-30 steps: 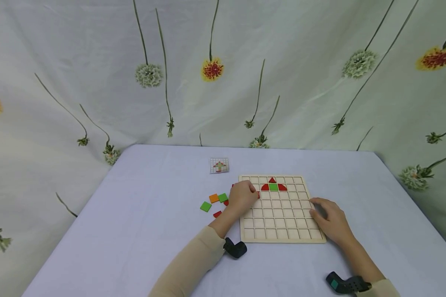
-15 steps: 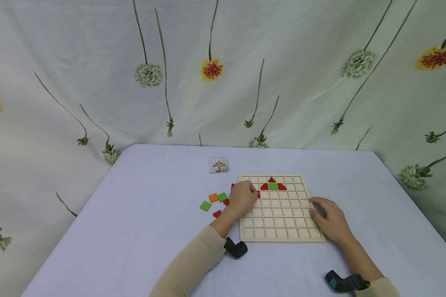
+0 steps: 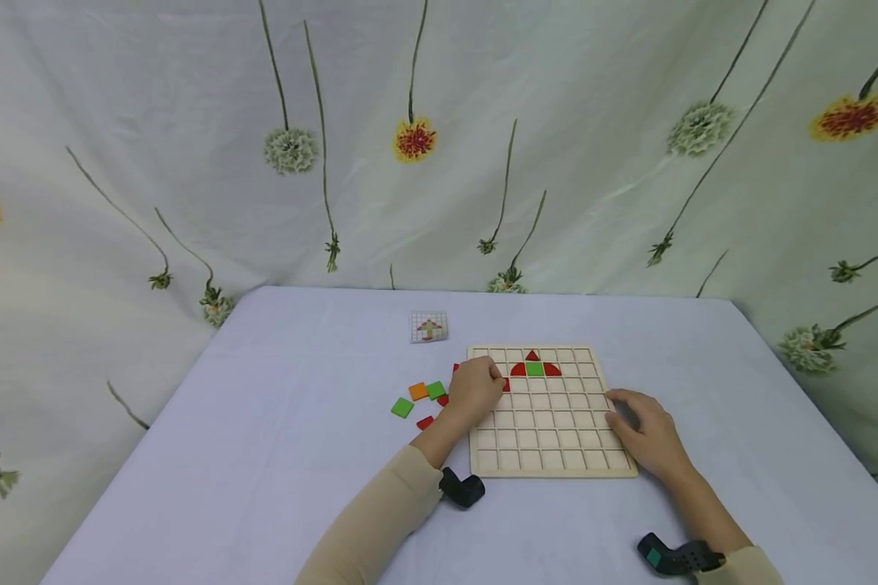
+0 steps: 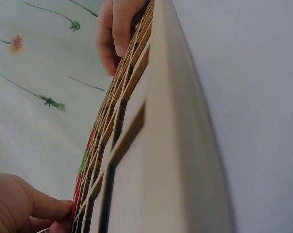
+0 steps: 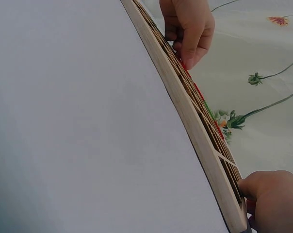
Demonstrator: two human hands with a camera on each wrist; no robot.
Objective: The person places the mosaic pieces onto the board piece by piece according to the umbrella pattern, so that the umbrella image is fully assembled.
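Grid board lies slightly right of desk centre; desk extends past its far and side edges. Left grip, curled, pinches red piece near board's left edge; right grip, fingers relaxed, touches right edge.

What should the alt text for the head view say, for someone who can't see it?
A person's left hand touches a red piece on a wooden grid board, while the right hand rests at the board's right edge. A red-and-green shape lies near the far edge; loose colored pieces lie left of the board, with a printed card beyond.
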